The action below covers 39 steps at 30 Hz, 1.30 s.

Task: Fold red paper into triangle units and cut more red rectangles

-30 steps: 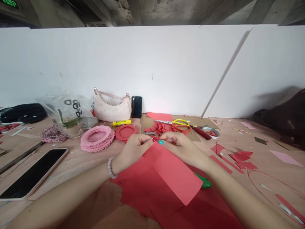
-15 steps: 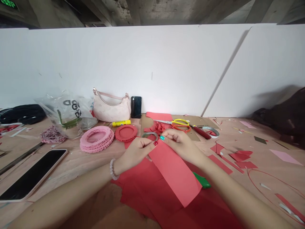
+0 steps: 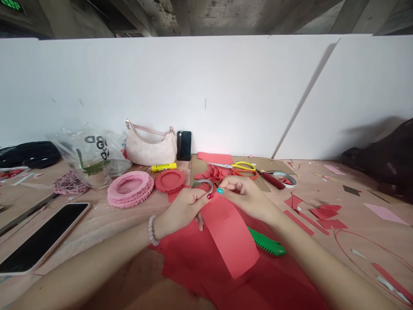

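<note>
A red paper strip (image 3: 230, 241) hangs from both hands, its lower end curving towards me. My left hand (image 3: 187, 208) pinches the strip's top left corner between thumb and fingers. At the top right corner, my right hand (image 3: 247, 196) pinches the same strip, thumb on the near face. More red paper (image 3: 183, 254) lies spread beneath it. A green serrated-edged tool (image 3: 266, 242) rests on that paper, partly behind the strip. Just past my left hand is a roll of tape (image 3: 202, 184), partly hidden.
Beyond the hands lie yellow-handled scissors (image 3: 243, 166), crumpled red paper and a red-handled tool (image 3: 274, 180). To the left are pink paper rings (image 3: 129, 193), red rings (image 3: 171, 180), a glue stick (image 3: 164, 167) and a phone (image 3: 45, 237). Paper scraps (image 3: 325, 211) litter the right side.
The strip's lower end has swung left and bent, uncovering more of the green tool. Fingers of my left hand now show beneath the strip's left edge. Both hands keep their pinch.
</note>
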Each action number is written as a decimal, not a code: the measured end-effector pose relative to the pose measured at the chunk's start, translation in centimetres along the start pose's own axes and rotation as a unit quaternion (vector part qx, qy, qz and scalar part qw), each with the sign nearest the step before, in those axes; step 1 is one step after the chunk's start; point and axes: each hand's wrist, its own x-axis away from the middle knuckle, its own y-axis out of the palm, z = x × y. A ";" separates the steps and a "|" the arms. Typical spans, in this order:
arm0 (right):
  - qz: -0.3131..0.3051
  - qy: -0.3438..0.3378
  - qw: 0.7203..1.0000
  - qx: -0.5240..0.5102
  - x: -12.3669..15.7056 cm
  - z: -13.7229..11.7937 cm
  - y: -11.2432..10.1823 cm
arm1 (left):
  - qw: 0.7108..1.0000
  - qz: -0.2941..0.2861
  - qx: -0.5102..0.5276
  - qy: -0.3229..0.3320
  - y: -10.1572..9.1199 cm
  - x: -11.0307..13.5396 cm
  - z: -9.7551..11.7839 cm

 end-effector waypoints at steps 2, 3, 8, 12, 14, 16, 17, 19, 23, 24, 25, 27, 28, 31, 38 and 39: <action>0.005 0.000 1.000 -0.013 0.0 -0.2 -0.3 | 1.000 0.005 -0.003 0.004 -0.2 -0.2 -0.1; 0.010 0.004 1.000 -0.012 0.0 -0.3 -0.4 | 1.000 0.017 -0.013 0.012 -0.3 -0.3 -0.1; -0.046 0.012 0.998 0.043 0.2 -0.5 -0.6 | 0.993 0.044 -0.087 0.062 -0.5 -0.4 -0.3; -0.084 -0.012 0.996 0.034 0.3 -0.4 -0.1 | 0.992 0.019 -0.105 0.071 -0.3 -0.2 0.3; -0.092 -0.001 0.995 0.028 0.2 -0.3 -0.3 | 0.993 0.003 -0.104 0.050 -0.6 0.0 0.5; -0.127 0.030 0.991 0.035 0.2 -0.1 -1.0 | 0.994 -0.021 -0.107 0.018 -1.2 0.1 0.3; -0.149 0.049 0.987 0.046 0.3 0.1 -1.5 | 0.993 -0.032 -0.114 0.002 -1.6 0.1 0.0; -0.195 0.081 0.973 0.095 0.9 0.5 -2.3 | 0.988 -0.067 -0.139 -0.022 -2.3 0.2 -1.1; -0.163 0.093 0.939 0.289 3.1 1.8 -2.3 | 0.972 -0.090 -0.216 -0.029 -3.1 0.2 -3.8; -0.147 0.083 0.930 0.327 3.9 2.1 -2.0 | 0.964 -0.083 -0.254 0.003 -3.1 0.3 -4.3; -0.148 0.075 0.919 0.358 4.6 2.5 -1.7 | 0.951 -0.065 -0.301 0.029 -3.0 0.4 -4.6; -0.160 0.080 0.903 0.391 5.8 3.2 -1.0 | 0.916 -0.011 -0.394 0.070 -2.6 0.9 -4.8; -0.163 0.081 0.902 0.393 6.2 3.5 -0.8 | 0.898 0.016 -0.432 0.082 -2.4 1.3 -4.7; -0.163 0.082 0.912 0.367 6.8 3.9 -1.0 | 0.871 0.033 -0.480 0.105 -1.3 2.7 -4.3; -0.238 0.030 0.940 0.244 6.5 2.2 -2.2 | 0.879 -0.095 -0.465 0.047 0.6 4.7 -4.9; -0.245 0.024 0.938 0.243 6.5 2.1 -2.0 | 0.882 -0.101 -0.459 0.040 0.7 4.7 -5.1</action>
